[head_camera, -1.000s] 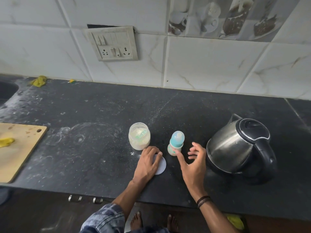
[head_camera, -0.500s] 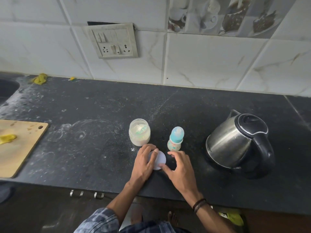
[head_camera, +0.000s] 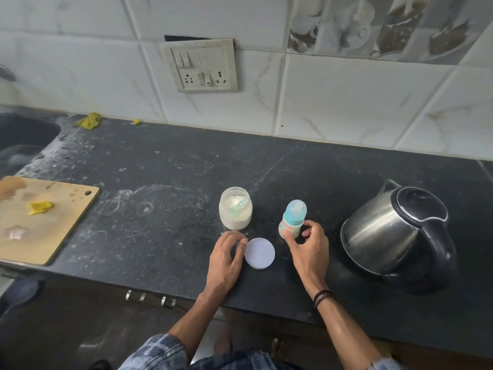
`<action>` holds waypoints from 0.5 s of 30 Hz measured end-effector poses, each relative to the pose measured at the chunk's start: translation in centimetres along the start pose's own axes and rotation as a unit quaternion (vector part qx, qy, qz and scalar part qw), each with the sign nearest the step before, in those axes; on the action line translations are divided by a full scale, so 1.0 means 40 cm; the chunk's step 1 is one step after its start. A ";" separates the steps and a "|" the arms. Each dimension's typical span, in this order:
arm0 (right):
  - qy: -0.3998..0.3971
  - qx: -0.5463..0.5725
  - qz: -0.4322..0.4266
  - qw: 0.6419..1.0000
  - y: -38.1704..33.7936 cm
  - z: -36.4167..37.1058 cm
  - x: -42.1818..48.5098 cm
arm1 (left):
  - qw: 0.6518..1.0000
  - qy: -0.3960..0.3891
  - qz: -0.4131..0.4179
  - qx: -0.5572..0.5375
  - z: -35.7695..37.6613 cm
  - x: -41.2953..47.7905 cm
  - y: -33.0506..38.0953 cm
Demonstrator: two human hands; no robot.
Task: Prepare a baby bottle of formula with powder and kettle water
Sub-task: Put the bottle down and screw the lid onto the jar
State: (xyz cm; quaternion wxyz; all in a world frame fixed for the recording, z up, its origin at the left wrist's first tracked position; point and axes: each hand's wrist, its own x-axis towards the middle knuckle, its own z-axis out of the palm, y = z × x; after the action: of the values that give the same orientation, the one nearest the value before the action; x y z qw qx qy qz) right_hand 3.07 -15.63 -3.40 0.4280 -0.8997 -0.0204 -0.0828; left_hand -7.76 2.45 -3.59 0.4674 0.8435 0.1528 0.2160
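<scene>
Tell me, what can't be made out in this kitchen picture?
Head view only:
- kettle: water level hidden by its closed lid.
- baby bottle: contents masked by teal cap; base partly covered by right hand.
- scoop in powder jar: partly buried.
- sink: cut off by left edge.

The countertop is dark stone, matt and speckled, smeared with pale powdery dust. The kettle has a brushed steel body with a soft sheen and a glossy black plastic top and handle. The jar is clear plastic holding fine white powder — its lid is smooth matt white plastic. The baby bottle is translucent plastic with a teal cap. The cutting board is stained bare wood; the wall tiles are glossy, marble-veined ceramic; the switch plate with 2 sockets is grimy plastic.
</scene>
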 end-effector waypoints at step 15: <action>-0.144 0.016 -0.034 0.989 -0.015 0.003 -0.127 | 0.986 0.086 -0.077 -0.122 -0.048 0.072 0.018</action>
State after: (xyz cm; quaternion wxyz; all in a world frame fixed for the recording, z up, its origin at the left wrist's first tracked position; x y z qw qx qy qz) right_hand -2.00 -14.99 -3.87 0.4323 -0.8939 -0.1134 0.0333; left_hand -6.22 4.81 -1.44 0.5673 0.7441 0.2291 0.2683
